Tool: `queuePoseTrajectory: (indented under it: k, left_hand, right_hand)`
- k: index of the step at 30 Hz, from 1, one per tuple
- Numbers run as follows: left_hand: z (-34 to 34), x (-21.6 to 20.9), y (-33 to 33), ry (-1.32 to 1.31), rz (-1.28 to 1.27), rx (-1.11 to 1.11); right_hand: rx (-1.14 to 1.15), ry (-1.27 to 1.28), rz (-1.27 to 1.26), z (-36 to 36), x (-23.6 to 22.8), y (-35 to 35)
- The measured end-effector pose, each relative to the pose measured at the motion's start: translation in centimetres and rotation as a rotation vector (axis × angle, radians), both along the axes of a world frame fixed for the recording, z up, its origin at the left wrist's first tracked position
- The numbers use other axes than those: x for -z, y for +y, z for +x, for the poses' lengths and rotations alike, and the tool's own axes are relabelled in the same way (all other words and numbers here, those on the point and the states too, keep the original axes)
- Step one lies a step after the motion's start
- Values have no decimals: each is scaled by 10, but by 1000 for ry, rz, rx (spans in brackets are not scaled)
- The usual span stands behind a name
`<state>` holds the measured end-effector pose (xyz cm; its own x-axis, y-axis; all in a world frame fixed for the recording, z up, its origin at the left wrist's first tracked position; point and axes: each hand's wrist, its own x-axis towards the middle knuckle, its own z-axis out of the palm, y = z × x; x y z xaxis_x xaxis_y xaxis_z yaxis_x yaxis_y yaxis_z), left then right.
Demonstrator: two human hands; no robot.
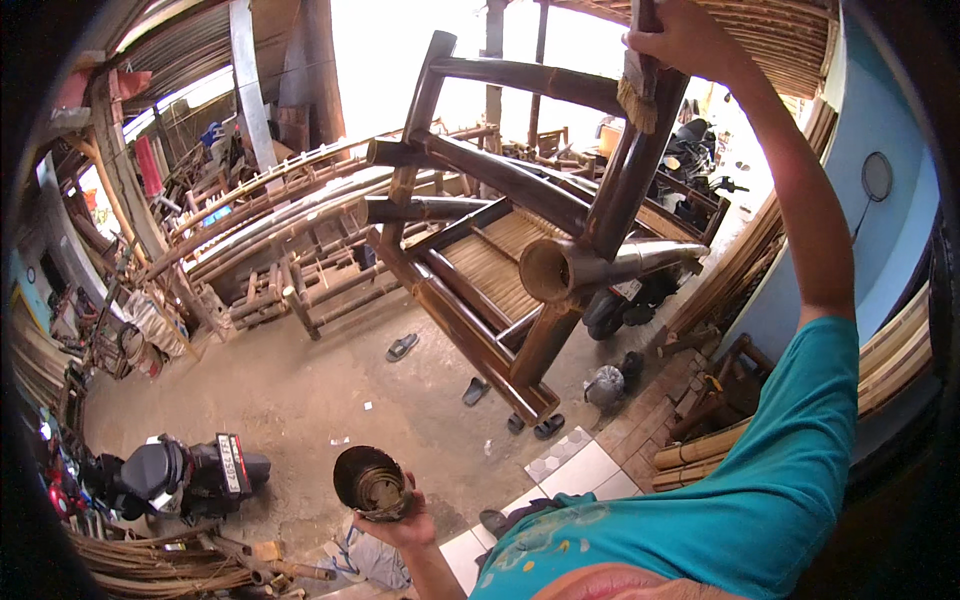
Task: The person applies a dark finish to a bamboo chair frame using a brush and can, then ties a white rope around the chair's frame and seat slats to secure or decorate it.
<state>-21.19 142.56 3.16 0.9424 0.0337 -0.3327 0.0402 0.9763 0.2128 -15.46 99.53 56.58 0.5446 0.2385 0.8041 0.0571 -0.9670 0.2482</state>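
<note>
A dark-brown bamboo chair frame (505, 180) stands tilted in front of me, its slatted panel showing pale and its thick poles glossy. High at the upper right, my right hand (690, 42) grips a paintbrush (637, 105) by its handle. The bristles point downward and lie against or close to the chair's upper right post; exact contact is hard to tell. Low in the middle, my left hand (405, 522) is closed round a dark can (362, 474). The can is held tipped so its mouth shows, with residue inside.
A motorcycle (160, 475) stands at the left, and another (695, 150) sits behind the chair. Long bamboo poles and frames (300, 215) fill the back. Slippers (402, 347) and a grey round bundle (604, 387) lie on the floor. Bamboo bundles lean along the blue wall (890, 240).
</note>
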Motion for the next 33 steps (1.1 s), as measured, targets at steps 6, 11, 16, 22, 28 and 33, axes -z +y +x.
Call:
queuePoseTrajectory:
  k: [6,11,16,22,28,33]
  left_hand:
    - [44,-12,4,-21,-4,-12]
    - [60,-11,30,-269,-33,129]
    - [75,0,85,-33,-57,185]
    - [106,-3,140,-17,70,166]
    - [124,-18,153,-15,42,132]
    - [144,13,169,-132,-29,170]
  right_hand:
    - [23,-5,13,74,4,44]
    - [99,-17,35,79,-11,49]
    - [192,-26,67,85,-14,51]
    - [302,-69,88,82,-23,45]
    - [239,-70,117,146,-7,74]
    - [127,-49,148,225,11,116]
